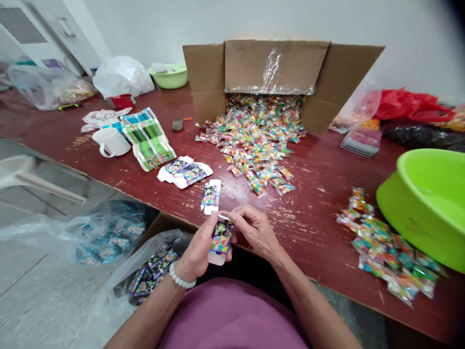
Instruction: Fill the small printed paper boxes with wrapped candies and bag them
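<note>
Close to my body, my left hand [199,251] wraps around a small printed carton [220,238], dark purple with colourful pictures and a white flap at its lower end. My right hand [257,231] has its thumb and fingers pinched together at the carton's top edge; the fingertips are partly hidden. Just beyond the carton lies a flat unfolded carton [210,195] with the same print. A little farther left is a loose stack of similar flat cartons [186,171]. Wrapped candies [259,145] spill toward my hands from a large cardboard box [276,65].
A green basin [421,194] stands at the right, beside a pile of wrapped candies [388,247]. A white mug [111,142] and green printed sheets [149,140] lie left. Below the table's edge, a plastic-lined box holds filled dark packs [154,271]; a bag holds blue packs [111,237].
</note>
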Motion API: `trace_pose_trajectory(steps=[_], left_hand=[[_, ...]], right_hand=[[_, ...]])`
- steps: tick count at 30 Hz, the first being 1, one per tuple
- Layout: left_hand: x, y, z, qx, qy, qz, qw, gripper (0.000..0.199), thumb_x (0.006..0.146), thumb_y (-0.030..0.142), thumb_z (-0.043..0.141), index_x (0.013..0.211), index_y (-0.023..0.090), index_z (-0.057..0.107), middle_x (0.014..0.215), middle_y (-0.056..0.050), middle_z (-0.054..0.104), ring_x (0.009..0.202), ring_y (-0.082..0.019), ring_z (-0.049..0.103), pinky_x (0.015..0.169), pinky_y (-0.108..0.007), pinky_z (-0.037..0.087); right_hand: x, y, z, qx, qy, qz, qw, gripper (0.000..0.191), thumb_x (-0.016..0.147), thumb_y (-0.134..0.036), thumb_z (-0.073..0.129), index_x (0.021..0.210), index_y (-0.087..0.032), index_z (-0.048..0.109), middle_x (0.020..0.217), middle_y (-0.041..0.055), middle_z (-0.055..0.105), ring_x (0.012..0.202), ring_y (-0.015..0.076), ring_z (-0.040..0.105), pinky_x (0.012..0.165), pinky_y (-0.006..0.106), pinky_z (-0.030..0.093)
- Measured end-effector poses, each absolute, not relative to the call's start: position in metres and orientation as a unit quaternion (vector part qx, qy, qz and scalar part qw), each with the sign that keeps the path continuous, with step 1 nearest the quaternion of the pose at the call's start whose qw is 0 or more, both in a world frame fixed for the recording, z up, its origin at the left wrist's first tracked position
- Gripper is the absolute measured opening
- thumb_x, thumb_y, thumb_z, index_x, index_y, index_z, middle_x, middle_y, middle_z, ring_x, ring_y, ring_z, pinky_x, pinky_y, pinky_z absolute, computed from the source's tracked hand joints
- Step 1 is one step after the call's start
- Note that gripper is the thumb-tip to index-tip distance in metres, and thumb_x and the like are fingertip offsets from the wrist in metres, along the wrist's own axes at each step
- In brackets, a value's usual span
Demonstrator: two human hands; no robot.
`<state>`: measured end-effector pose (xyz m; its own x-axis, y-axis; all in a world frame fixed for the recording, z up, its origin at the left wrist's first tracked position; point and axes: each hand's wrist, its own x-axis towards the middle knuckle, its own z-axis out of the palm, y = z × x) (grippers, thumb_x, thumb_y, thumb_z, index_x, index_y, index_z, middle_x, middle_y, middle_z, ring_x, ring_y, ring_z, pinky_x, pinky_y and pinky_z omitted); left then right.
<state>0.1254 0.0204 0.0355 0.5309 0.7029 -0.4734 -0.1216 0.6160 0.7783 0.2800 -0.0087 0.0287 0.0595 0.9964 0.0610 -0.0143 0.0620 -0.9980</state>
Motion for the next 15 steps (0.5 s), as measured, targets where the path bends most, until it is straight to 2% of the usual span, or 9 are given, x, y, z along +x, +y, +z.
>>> trace_pose_trajectory(steps=[2,5,7,12,15], left_hand=[[0.1283,0.0216,0.0338,0.369,0.407,0.258,0.795,0.057,0.091,0.067,0.045,0.119,0.018,0.057,0.066,-0.002,0.067,0.039,-0.014,0.059,0.037,-0.022,0.044],[0.1314,0.0227,0.0313,0.393,0.413,0.258,0.78,0.065,0.089,0.071,0.042,0.121,0.017,0.058,0.064,-0.002,0.066,0.039,-0.013,0.058,0.036,-0.021,0.042],[0.1324,0.0226,0.0297,0.408,0.412,0.253,0.774,0.068,0.089,0.073,0.04,0.121,0.015,0.06,0.065,-0.003,0.067,0.039,-0.013,0.057,0.036,-0.02,0.041],[0.131,0.021,0.0287,0.471,0.42,0.245,0.736,0.067,0.09,0.069,0.043,0.118,0.011,0.064,0.067,-0.006,0.069,0.038,-0.012,0.057,0.036,-0.02,0.041],[0.1295,0.02,0.0299,0.477,0.428,0.248,0.727,0.068,0.09,0.068,0.044,0.123,0.012,0.063,0.065,-0.005,0.068,0.038,-0.012,0.057,0.036,-0.02,0.041]], right_hand=[[0.2822,-0.0092,0.0302,-0.506,-0.481,0.491,0.521,0.024,0.089,-0.043,0.065,0.082,-0.02,0.062,0.067,-0.001,0.065,0.048,0.0119,0.06,0.049,0.024,0.048],[0.2846,-0.0089,0.0318,-0.529,-0.507,0.464,0.497,0.018,0.085,-0.036,0.069,0.089,-0.019,0.067,0.089,0.0045,0.073,0.049,0.01,0.061,0.049,0.024,0.049],[0.2845,-0.0083,0.033,-0.526,-0.503,0.468,0.502,0.017,0.085,-0.035,0.068,0.086,-0.018,0.068,0.096,0.0064,0.074,0.049,0.009,0.06,0.048,0.024,0.049],[0.2809,-0.0058,0.0338,-0.462,-0.361,0.605,0.539,0.031,0.076,-0.047,0.075,0.074,-0.018,0.061,0.09,0.004,0.075,0.043,0.0097,0.058,0.04,0.023,0.048],[0.2825,-0.0066,0.0333,-0.465,-0.372,0.595,0.54,0.032,0.076,-0.047,0.075,0.074,-0.018,0.062,0.093,0.0042,0.075,0.044,0.0093,0.058,0.041,0.023,0.047]])
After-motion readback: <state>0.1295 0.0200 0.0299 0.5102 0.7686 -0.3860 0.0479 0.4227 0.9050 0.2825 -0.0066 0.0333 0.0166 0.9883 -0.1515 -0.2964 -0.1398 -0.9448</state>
